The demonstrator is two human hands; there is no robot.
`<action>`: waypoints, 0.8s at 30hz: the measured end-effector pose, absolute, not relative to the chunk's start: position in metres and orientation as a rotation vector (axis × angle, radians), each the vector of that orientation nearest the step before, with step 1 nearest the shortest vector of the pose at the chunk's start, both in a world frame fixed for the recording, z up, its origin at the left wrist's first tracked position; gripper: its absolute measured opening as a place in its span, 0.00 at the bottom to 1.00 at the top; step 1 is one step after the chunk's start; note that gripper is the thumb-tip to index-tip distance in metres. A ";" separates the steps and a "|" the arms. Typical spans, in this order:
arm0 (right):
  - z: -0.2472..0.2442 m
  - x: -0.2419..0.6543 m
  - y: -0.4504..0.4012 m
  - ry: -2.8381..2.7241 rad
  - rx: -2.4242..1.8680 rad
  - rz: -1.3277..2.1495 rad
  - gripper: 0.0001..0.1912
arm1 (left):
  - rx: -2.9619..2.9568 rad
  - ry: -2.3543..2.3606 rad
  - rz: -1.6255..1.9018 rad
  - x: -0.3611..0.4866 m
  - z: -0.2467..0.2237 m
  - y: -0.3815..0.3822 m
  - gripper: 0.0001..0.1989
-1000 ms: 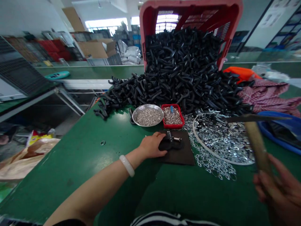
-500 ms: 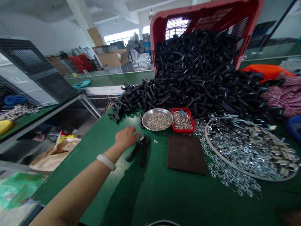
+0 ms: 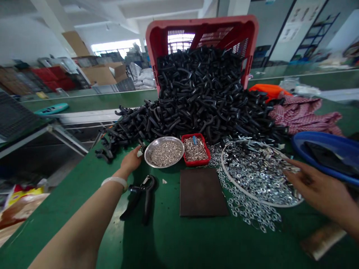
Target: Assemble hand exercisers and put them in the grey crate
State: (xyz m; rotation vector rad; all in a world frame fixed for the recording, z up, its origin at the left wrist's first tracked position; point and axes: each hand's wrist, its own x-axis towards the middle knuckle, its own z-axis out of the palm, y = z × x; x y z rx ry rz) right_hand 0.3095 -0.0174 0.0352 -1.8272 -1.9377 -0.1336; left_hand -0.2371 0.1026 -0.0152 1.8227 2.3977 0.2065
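Beside the left rim of the round metal bowl (image 3: pixel 148 160), full of small metal parts, my left hand (image 3: pixel 131 160) closes its fingertips on a black curved handle (image 3: pixel 142 145); the grip is partly hidden. A spring-jointed tool with two black handles (image 3: pixel 145 198) lies on the green table below that hand. On the right, my right hand (image 3: pixel 316 186) reaches over the edge of a round tray (image 3: pixel 238 192) heaped with metal rings and brackets. Its thumb and forefinger close around a shiny metal bracket (image 3: pixel 292 169), slightly blurred.
A red crate (image 3: pixel 202 23) lies tipped at the back, with black handles (image 3: pixel 202 101) spilling out. A small red basket (image 3: pixel 196 163) of pins stands beside the bowl. A dark square mat (image 3: pixel 203 192) lies in front. A blue basin (image 3: pixel 325 140) and checked cloth (image 3: pixel 303 114) are on the right.
The view has swung to the right. My left hand has moved from beside the two-handled tool to the black handle by the bowl. My right hand has come into view over the tray.
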 end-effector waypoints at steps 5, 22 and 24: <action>0.045 0.205 0.096 -2.435 -1.773 -0.245 0.21 | 1.858 2.373 0.501 -0.215 -0.007 0.101 0.21; 0.030 0.158 0.020 -2.519 -0.790 -0.257 0.16 | 0.641 0.702 0.615 -0.002 0.018 0.038 0.23; 0.022 0.164 0.004 -2.576 -0.730 -0.256 0.17 | 0.587 0.750 0.662 0.008 0.010 0.035 0.18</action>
